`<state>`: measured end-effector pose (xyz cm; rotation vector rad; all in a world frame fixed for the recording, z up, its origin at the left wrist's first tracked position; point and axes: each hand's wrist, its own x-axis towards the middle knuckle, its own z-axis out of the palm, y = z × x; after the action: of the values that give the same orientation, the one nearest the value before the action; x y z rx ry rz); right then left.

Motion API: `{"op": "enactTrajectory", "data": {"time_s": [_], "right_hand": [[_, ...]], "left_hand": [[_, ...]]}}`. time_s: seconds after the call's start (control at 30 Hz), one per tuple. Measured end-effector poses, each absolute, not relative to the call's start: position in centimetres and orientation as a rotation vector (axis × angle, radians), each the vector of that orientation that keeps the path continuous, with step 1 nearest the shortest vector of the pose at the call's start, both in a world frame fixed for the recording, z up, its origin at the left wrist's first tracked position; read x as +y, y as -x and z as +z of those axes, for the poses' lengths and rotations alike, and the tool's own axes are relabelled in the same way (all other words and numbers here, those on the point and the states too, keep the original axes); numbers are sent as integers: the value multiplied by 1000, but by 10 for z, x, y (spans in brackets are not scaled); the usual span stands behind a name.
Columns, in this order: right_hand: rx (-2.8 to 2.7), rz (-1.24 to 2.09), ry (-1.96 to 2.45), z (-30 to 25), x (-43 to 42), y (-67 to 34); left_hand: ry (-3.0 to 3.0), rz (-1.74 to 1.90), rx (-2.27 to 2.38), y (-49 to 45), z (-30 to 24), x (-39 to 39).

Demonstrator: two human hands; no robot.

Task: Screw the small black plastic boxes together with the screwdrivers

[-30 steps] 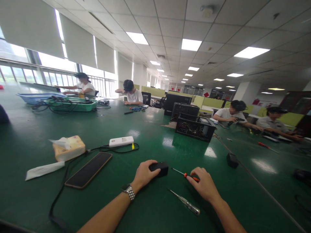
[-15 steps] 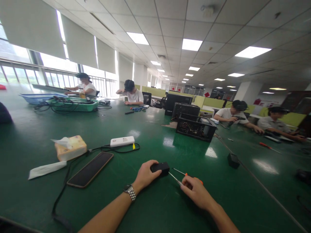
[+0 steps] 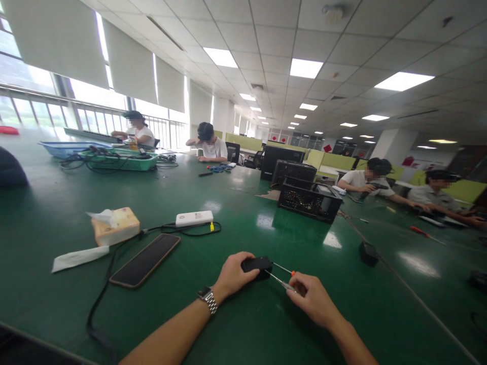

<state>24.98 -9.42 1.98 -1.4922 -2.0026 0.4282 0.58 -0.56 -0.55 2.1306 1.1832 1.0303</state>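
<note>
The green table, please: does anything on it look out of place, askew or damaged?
Little stands out: a loose tissue lies beside the tissue pack, and a computer case sits open on the table.

Hands: 2, left hand (image 3: 233, 274), right hand (image 3: 312, 300).
Screwdrivers: 3, silver screwdriver (image 3: 282, 282), orange-handled screwdriver (image 3: 283, 268), red-handled screwdriver (image 3: 423, 232).
Small black boxes: 2, held box (image 3: 258, 264), loose box (image 3: 368, 253).
Computer cases (image 3: 307, 202): 3, all black.
Baskets: 2, blue basket (image 3: 63, 148), green basket (image 3: 124, 162).
Phone (image 3: 146, 259): 1.
White power bank (image 3: 194, 218): 1.
Tissue pack (image 3: 117, 225): 1.
Loose tissue (image 3: 78, 257): 1.
Wristwatch (image 3: 207, 299): 1.
Co-workers (image 3: 212, 147) seated: 4.
</note>
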Motion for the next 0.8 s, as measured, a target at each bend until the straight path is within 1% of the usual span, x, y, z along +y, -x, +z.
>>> {"op": "enactTrajectory", "data": {"time_s": [0.13, 0.3, 0.53, 0.6, 0.8], "right_hand": [[-2050, 307, 1566, 19, -93, -249], [-2120, 55, 1649, 21, -97, -241], [-2082, -218, 1816, 12, -106, -194], [-2042, -186, 1855, 8, -105, -186], [-1905, 198, 1837, -3, -101, -185]], "left_hand": [[-2139, 1026, 1167, -7, -4, -7], [-2171, 1010, 1177, -10, -4, -10], [-2228, 966, 1090, -18, -1, -21], [-2221, 973, 1066, -19, 1, -23], [-2202, 991, 999, -14, 6, -24]]}}
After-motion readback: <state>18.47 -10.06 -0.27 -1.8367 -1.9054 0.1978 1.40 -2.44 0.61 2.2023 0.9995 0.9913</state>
